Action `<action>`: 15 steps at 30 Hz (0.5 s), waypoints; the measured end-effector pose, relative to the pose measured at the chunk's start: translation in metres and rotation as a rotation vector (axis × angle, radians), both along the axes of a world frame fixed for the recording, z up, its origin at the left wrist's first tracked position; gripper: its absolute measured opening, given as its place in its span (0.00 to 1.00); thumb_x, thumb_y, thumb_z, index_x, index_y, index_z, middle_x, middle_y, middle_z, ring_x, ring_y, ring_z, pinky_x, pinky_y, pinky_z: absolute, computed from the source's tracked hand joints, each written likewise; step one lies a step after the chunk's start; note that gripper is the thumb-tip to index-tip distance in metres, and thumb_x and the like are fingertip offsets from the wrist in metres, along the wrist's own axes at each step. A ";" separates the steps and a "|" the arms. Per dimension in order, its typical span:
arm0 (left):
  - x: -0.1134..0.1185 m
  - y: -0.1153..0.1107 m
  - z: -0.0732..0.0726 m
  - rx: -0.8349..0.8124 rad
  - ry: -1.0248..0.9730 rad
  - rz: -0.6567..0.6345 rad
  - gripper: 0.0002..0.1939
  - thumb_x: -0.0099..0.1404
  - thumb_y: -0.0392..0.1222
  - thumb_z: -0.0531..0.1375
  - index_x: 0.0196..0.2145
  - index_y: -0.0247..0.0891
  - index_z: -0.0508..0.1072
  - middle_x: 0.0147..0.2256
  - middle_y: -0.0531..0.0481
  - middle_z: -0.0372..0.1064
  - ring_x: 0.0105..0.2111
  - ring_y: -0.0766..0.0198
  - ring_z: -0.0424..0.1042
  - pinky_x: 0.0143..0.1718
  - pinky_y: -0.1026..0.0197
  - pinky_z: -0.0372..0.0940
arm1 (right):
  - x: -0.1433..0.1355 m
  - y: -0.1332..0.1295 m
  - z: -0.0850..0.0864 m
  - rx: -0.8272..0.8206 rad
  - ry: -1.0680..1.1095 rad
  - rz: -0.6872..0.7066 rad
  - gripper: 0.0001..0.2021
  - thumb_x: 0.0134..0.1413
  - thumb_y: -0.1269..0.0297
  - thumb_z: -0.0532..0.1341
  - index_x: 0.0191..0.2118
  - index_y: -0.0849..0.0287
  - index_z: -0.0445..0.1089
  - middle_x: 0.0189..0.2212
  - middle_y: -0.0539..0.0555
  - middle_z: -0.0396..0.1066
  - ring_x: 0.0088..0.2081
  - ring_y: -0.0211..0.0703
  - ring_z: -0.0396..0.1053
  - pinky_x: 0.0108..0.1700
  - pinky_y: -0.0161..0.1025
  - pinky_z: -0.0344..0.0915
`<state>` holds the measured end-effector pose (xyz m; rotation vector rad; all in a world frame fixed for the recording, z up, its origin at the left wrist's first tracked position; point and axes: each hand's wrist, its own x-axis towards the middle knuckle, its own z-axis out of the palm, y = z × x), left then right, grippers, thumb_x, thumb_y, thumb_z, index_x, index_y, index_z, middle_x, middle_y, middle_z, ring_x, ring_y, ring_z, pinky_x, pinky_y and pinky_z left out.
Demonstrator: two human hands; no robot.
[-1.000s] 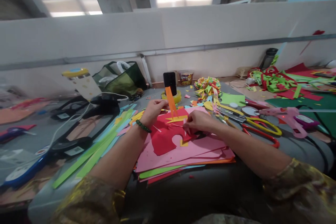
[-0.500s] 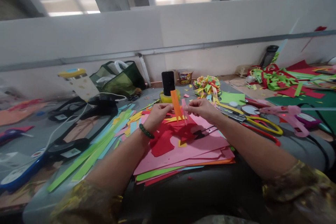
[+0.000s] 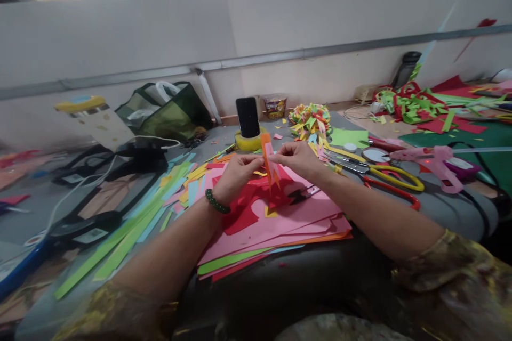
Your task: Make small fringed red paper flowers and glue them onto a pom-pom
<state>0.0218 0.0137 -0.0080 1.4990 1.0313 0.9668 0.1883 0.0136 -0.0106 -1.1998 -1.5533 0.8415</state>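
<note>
My left hand [image 3: 239,171], with a dark green bead bracelet at the wrist, pinches an orange paper strip [image 3: 265,150] that stands upright with pointed lower ends. From the right, my right hand [image 3: 299,159] presses a pink paper strip [image 3: 270,157] against the orange one, so the two overlap. Below both hands lies a stack of coloured paper sheets [image 3: 256,240], pink on top. Red paper pieces [image 3: 242,216] and a small yellow piece [image 3: 271,213] rest on it, and so does a pair of small dark snips [image 3: 302,194].
On the right lie yellow-handled scissors [image 3: 396,177] and a pink glue gun [image 3: 444,168]. Green paper strips [image 3: 120,248] spread on the left. Behind stand a phone [image 3: 248,117] on a yellow tape roll [image 3: 248,142], a paper-strip ball [image 3: 310,120] and a green bag [image 3: 164,112].
The pink strip, apart from the orange one before, now lies against it as my hands have come closer together. The view has tilted down and shifted slightly right.
</note>
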 end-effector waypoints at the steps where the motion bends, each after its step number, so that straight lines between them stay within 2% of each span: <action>1: 0.000 0.000 0.000 -0.001 -0.001 0.002 0.14 0.46 0.50 0.65 0.22 0.36 0.78 0.25 0.47 0.75 0.28 0.61 0.72 0.33 0.61 0.66 | 0.000 0.000 0.000 0.003 -0.006 0.000 0.15 0.37 0.54 0.65 0.16 0.60 0.65 0.14 0.43 0.57 0.21 0.31 0.52 0.24 0.34 0.49; 8: 0.001 -0.003 0.002 -0.003 0.013 -0.001 0.15 0.45 0.52 0.66 0.22 0.37 0.77 0.25 0.48 0.75 0.28 0.61 0.72 0.33 0.61 0.66 | -0.001 -0.001 0.001 0.008 -0.044 -0.018 0.16 0.37 0.54 0.66 0.15 0.60 0.65 0.14 0.44 0.57 0.21 0.32 0.54 0.25 0.34 0.51; 15: 0.000 -0.001 0.000 0.021 0.031 -0.019 0.14 0.49 0.52 0.65 0.24 0.37 0.78 0.26 0.48 0.75 0.29 0.61 0.72 0.34 0.60 0.66 | 0.000 0.001 -0.002 0.038 -0.063 -0.027 0.17 0.38 0.53 0.65 0.15 0.60 0.66 0.15 0.45 0.58 0.22 0.33 0.55 0.25 0.34 0.51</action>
